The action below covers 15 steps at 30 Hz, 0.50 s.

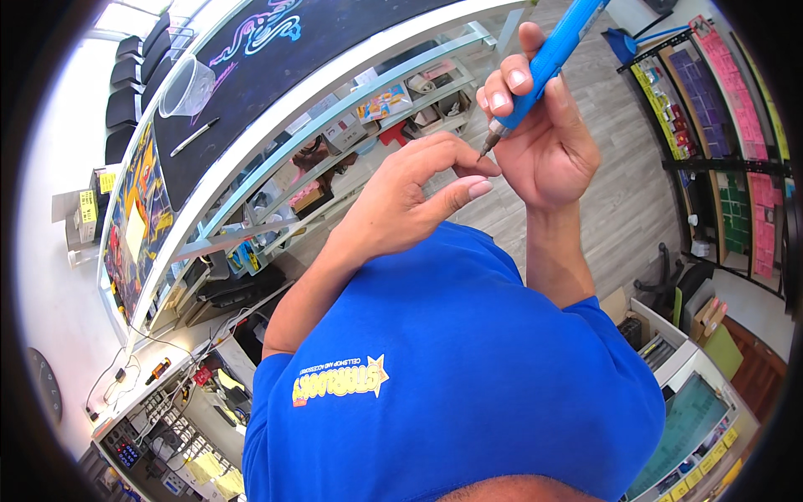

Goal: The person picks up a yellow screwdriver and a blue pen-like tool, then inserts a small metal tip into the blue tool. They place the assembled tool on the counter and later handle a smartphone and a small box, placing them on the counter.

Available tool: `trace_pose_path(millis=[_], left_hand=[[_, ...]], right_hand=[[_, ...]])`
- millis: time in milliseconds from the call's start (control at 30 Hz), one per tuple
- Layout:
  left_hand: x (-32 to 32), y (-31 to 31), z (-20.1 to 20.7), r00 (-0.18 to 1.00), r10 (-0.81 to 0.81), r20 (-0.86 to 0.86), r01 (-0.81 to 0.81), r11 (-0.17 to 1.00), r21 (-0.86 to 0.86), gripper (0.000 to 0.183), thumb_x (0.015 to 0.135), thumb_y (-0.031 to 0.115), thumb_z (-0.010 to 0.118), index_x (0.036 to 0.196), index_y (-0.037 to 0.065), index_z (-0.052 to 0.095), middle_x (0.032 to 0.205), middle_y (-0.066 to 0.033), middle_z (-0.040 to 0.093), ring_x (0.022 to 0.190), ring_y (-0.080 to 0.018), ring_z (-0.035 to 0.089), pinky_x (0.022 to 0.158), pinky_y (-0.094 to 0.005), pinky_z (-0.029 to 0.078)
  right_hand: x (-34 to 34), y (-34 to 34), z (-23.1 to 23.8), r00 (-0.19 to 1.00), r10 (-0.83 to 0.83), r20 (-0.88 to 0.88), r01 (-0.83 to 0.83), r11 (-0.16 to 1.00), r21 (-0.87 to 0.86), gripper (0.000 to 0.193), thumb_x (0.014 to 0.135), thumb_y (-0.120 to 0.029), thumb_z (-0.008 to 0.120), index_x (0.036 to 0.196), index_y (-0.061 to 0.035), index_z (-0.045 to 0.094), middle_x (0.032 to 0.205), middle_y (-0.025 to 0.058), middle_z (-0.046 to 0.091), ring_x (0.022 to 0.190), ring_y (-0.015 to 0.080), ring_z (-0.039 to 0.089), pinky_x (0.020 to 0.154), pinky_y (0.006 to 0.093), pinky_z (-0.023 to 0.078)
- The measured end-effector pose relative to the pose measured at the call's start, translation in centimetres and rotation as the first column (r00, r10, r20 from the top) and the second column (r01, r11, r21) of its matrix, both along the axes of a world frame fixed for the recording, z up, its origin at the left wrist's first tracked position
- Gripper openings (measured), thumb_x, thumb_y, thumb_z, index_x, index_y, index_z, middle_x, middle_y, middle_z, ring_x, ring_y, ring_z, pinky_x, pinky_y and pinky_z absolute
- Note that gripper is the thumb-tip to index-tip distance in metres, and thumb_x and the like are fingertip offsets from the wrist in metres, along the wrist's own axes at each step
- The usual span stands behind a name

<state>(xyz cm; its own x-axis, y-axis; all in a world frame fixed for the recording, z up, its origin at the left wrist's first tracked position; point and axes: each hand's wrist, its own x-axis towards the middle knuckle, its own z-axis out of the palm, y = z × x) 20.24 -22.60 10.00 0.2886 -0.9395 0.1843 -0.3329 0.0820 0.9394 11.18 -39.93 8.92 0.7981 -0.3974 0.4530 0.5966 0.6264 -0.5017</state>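
Observation:
My right hand (548,142) is raised at the upper middle, its fingers and thumb wrapped round a thick blue pen-shaped tool (552,63). The tool slants down to the left and ends in a narrow grey metal tip (492,142). Just below that tip is my left hand (410,201), its fingers curled and its thumb brought close to them. The tip meets or nearly meets the left fingers. Whatever the left fingertips may hold is too small or hidden to make out. Both hands are in the air in front of my blue shirt (468,335).
A glass display counter (335,138) with stocked shelves curves along the left. On its dark top are a clear plastic cup (186,88) and a pen (195,137). Racks of coloured packets (736,213) stand at right. A cluttered desk (167,418) with cables lies at lower left.

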Motion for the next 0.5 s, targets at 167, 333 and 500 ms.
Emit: trace_pose_path(millis=[167, 333, 500], left_hand=[[0.17, -0.3, -0.14, 1.0, 0.009, 0.004, -0.009, 1.0, 0.01, 0.022, 0.1, 0.024, 0.071, 0.112, 0.006, 0.074, 0.104, -0.0124, 0.069, 0.104, -0.0307, 0.067, 0.093, -0.0411, 0.052], [0.35, -0.54, -0.29, 1.0, 0.006, 0.0, -0.006, 1.0, 0.0, 0.021, 0.099, 0.023, 0.071, 0.111, 0.006, 0.074, 0.103, -0.0121, 0.069, 0.102, -0.0307, 0.067, 0.091, -0.0405, 0.052], [0.6, -0.38, -0.36, 0.998, 0.05, -0.045, -0.05, 0.999, -0.002, 0.019, 0.1, 0.021, 0.07, 0.109, 0.005, 0.074, 0.101, -0.0112, 0.068, 0.099, -0.0295, 0.067, 0.09, -0.0398, 0.052]], right_hand=[[0.07, 0.17, -0.32, 0.999, 0.044, 0.012, -0.044, 0.999, 0.022, 0.051, 0.111, -0.025, 0.048, 0.153, 0.0013, 0.035, 0.109, 0.0065, 0.056, 0.098, 0.019, 0.056, 0.091, 0.0364, 0.043], [0.29, 0.12, -0.29, 0.999, 0.045, 0.009, -0.046, 0.998, 0.032, 0.051, 0.111, -0.025, 0.049, 0.153, 0.0011, 0.035, 0.109, 0.0065, 0.056, 0.097, 0.019, 0.057, 0.091, 0.0362, 0.043], [0.92, 0.06, -0.39, 0.998, 0.059, 0.027, -0.06, 0.998, 0.035, 0.055, 0.113, -0.028, 0.046, 0.157, 0.0021, 0.033, 0.116, 0.01, 0.061, 0.103, 0.0213, 0.061, 0.093, 0.0359, 0.049]])
